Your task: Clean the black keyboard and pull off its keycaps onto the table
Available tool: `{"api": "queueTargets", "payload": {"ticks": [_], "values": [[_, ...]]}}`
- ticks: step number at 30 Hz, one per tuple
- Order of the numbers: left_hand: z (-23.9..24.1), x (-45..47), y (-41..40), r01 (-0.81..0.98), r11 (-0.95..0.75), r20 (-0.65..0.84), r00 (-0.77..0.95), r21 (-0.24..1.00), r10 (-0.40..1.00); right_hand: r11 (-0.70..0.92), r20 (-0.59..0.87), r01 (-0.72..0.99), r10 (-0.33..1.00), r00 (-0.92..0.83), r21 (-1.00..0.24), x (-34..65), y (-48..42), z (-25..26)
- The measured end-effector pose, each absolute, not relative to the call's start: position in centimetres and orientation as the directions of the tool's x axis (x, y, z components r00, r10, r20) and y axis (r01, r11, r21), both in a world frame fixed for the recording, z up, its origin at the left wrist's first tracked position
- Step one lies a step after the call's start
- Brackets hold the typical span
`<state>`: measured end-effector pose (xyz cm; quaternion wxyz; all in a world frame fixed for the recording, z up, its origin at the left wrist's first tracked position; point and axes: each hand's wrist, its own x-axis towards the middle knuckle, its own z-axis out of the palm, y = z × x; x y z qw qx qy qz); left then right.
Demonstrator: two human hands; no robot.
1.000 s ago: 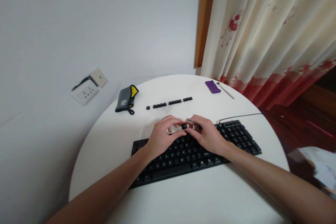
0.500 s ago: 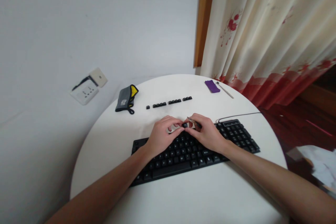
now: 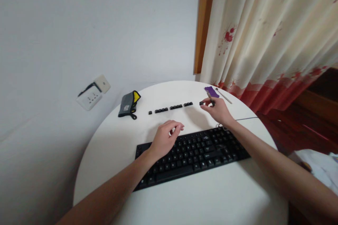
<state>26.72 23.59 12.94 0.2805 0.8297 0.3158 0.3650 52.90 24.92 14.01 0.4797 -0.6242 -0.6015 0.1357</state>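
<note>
A black keycap (image 3: pixel 201 103) is pinched between the thumb and a fingertip of my right hand (image 3: pixel 217 109), at the right end of the keycap row. A slim dark tool with a thin tip (image 3: pixel 210 98) also sits in that hand, pointing up past the fingers; its kind is unclear. My left hand (image 3: pixel 166 137) hovers over the upper left of the black keyboard (image 3: pixel 200 151), its fingers curled together against the thumb, with nothing visible in them. Several loose black keycaps (image 3: pixel 176 107) lie in a spaced row on the white table, beyond the keyboard.
On the round white table (image 3: pixel 211 190), a grey and yellow cloth pouch (image 3: pixel 128 104) lies back left. A purple cloth (image 3: pixel 212 91) and a thin brush (image 3: pixel 224 96) are back right. The keyboard cable (image 3: pixel 246 118) runs right. Wall and curtain (image 3: pixel 243 42) stand behind.
My right hand has left the keyboard and moved up and right to the row's end, carrying the keycap and the slim tool. My left hand has let go of the keycap, staying over the keyboard.
</note>
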Motion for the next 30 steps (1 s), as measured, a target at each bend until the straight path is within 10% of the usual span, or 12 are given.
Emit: {"api": "queueTargets", "payload": {"ticks": [30], "values": [[12.9,26.7,23.6,0.328,-0.640,0.374,0.595,0.695,0.711,0.131,0.194,0.798,0.981,-0.018,-0.588,56.5,36.6,8.4]]}}
